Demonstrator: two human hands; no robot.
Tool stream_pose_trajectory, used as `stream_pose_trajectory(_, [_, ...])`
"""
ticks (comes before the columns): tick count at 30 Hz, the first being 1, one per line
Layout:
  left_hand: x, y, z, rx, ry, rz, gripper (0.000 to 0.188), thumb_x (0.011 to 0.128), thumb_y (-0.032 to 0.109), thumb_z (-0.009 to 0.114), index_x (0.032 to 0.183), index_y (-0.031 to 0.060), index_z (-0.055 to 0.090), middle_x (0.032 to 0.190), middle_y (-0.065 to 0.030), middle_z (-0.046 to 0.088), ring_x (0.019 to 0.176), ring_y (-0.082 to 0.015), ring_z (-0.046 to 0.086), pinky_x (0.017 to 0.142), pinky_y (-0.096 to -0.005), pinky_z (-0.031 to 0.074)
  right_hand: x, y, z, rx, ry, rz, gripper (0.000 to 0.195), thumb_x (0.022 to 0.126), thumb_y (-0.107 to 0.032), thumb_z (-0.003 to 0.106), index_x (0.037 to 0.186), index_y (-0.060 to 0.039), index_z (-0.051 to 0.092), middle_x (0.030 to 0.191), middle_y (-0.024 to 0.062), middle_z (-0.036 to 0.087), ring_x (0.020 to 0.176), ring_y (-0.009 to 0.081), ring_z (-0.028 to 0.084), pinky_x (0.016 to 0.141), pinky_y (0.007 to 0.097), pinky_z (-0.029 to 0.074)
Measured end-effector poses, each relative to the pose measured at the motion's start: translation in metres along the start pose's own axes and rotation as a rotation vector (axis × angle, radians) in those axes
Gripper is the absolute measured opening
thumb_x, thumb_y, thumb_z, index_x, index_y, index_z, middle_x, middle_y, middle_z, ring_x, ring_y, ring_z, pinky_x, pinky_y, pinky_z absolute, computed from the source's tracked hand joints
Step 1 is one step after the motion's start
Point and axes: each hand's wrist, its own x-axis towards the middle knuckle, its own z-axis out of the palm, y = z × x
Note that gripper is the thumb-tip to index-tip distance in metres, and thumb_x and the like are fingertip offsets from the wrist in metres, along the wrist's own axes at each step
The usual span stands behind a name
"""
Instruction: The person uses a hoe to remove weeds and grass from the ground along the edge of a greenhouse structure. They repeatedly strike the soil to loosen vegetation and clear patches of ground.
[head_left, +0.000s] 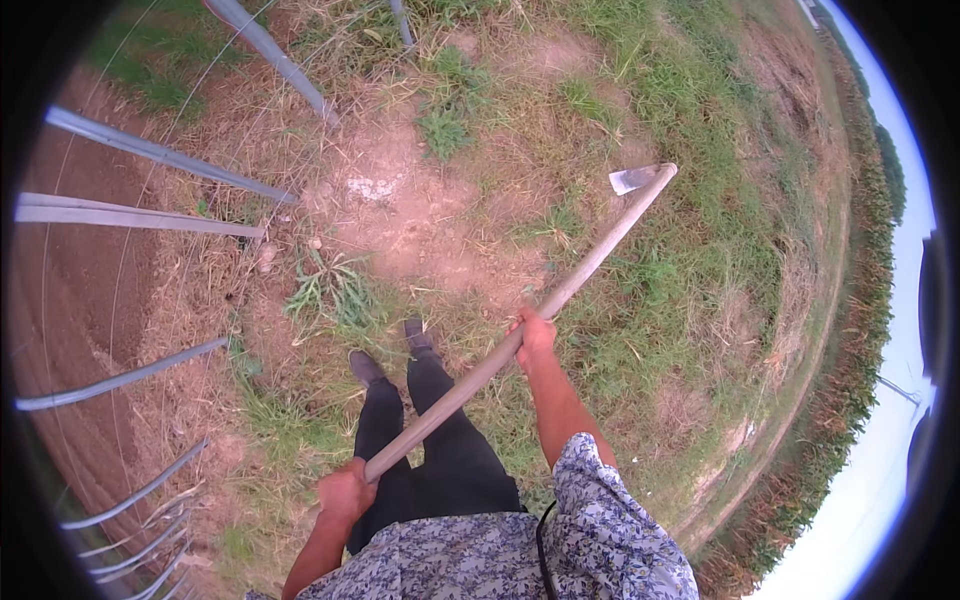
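Note:
A hoe with a long wooden handle slants across the view from lower left to upper right. Near the handle's butt end, my left hand is closed around the wood. My right hand grips the shaft around its middle. The hoe's metal blade is at the far end, over grass at the upper right; whether it touches the ground I cannot tell. A leafy weed grows in front of my shoes, beside a patch of bare soil.
Several metal posts with thin wires form a fence on the left, with brown soil beyond it. Grass and dry straw cover ground on the right. Farther right runs a dirt track beside a row of tall plants. A whitish patch marks the soil ahead.

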Motion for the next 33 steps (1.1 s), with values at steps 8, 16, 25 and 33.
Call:
stream_pose_trajectory(8, [-0.059,-0.089,-0.011,0.08,-0.101,-0.098,0.028,0.077,0.035,0.074,0.083,0.0117,0.06,0.078,-0.0162,0.069,0.073,-0.0354,0.069,0.066,-0.0485,0.054,-0.056,0.116,0.037,-0.06,0.185,0.26,0.017,0.084,-0.001,0.061,0.091,-0.0022,0.046,0.064,0.0079,0.049,0.048,0.019,0.05,0.042,0.0379,0.046])
stream_pose_trajectory(16, [-0.021,-0.058,-0.024,0.169,-0.032,-0.024,0.022,0.075,0.028,0.073,0.081,0.013,0.058,0.073,-0.0124,0.067,0.069,-0.0346,0.068,0.064,-0.0475,0.053,-0.031,0.082,-0.002,0.098,0.078,0.169,0.021,0.082,-0.002,0.064,0.091,-0.0048,0.045,0.066,0.0076,0.049,0.049,0.0193,0.051,0.044,0.0394,0.048])
stream_pose_trajectory(25, [0.03,0.061,-0.039,0.02,0.034,0.183,0.028,0.08,0.034,0.072,0.082,0.0108,0.058,0.073,-0.0145,0.068,0.068,-0.0367,0.067,0.063,-0.0474,0.053,0.023,-0.061,-0.034,0.022,0.194,-0.056,0.015,0.083,-0.004,0.061,0.079,-0.0035,0.046,0.061,0.0057,0.048,0.047,0.0161,0.048,0.043,0.0329,0.045])
stream_pose_trajectory(33, [-0.212,-0.191,-0.12,0.592,-0.056,-0.08,0.026,0.08,0.029,0.067,0.103,0.0179,0.06,0.08,-0.0092,0.066,0.071,-0.035,0.066,0.064,-0.0512,0.052,-0.183,0.173,0.036,0.276,-0.198,0.648,0.016,0.083,-0.002,0.067,0.083,-0.0054,0.051,0.068,0.0066,0.051,0.057,0.0228,0.056,0.056,0.0452,0.052])
